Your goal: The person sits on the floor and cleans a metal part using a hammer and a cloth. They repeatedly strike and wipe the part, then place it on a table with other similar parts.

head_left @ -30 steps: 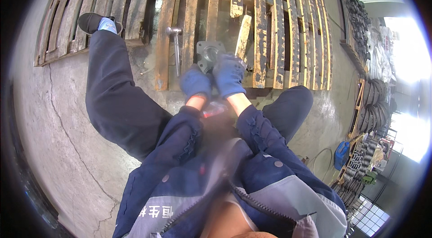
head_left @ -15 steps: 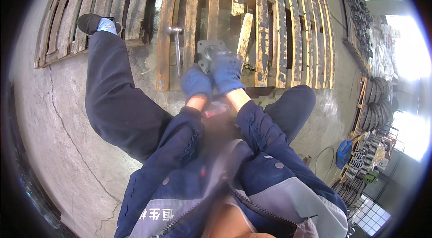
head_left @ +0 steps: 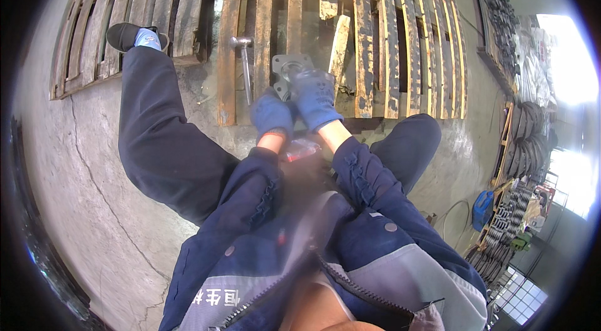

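A grey metal flange (head_left: 282, 64), with bolt holes at its corners and a round centre, is held over the near edge of a slatted wooden pallet (head_left: 264, 18). My left hand (head_left: 273, 113), in a blue work glove, is closed on the flange's near left side. My right hand (head_left: 315, 98), gloved alike, lies over its right side with the fingers curled; what they grip is hidden and slightly blurred. Left of the flange, a metal hammer (head_left: 246, 71) rests on the pallet, its head at the far end. A loose, broken strip of wood (head_left: 340, 46) lies right of my right hand.
A second pallet (head_left: 159, 5) stands at the left, with my shoe (head_left: 128, 36) by it. My knees flank the work on the concrete floor (head_left: 94, 187). A blue jug (head_left: 482, 211) and stacked metal parts (head_left: 523, 143) stand at the right.
Both hands stay at the flange, and my right hand has turned very slightly. The hammer and the wood strip lie where they were; the whole view has shifted a little.
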`<state>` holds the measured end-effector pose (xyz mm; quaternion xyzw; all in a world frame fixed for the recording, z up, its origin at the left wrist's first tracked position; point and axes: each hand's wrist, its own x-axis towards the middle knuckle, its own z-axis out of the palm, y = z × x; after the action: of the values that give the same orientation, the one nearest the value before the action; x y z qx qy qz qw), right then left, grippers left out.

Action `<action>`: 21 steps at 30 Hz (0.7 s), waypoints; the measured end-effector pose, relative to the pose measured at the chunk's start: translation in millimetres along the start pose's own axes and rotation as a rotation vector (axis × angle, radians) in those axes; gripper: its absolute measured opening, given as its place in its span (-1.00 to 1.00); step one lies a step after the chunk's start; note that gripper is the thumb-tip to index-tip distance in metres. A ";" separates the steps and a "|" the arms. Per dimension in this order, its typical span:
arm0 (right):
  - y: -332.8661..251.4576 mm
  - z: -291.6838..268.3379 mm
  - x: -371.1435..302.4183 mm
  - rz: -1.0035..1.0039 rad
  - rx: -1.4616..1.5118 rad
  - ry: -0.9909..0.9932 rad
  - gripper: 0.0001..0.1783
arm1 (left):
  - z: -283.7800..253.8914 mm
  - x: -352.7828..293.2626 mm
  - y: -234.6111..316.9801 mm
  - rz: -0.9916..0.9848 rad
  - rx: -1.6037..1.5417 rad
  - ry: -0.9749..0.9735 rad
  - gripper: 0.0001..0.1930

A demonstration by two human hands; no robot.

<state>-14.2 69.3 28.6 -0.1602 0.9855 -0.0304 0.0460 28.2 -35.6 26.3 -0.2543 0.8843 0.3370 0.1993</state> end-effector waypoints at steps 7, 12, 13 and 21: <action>15.9 9.1 -7.5 0.036 0.183 0.108 -0.83 | -4.2 -0.8 4.5 -0.031 0.028 -0.028 -0.61; 26.0 12.2 -11.8 0.210 0.366 0.349 -0.85 | -5.8 -4.5 4.9 -0.012 0.011 -0.007 -0.60; 25.6 12.4 -11.1 0.215 0.303 0.347 -0.86 | -6.2 -4.7 5.1 -0.009 0.009 -0.003 -0.60; 18.8 5.6 3.0 0.242 0.301 0.053 -0.74 | -12.6 -7.6 8.4 -0.005 -0.039 -0.030 -0.57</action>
<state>-22.4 86.0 21.4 -0.0308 0.9828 -0.1761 0.0469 27.0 -36.6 43.2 -0.2551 0.8739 0.3574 0.2085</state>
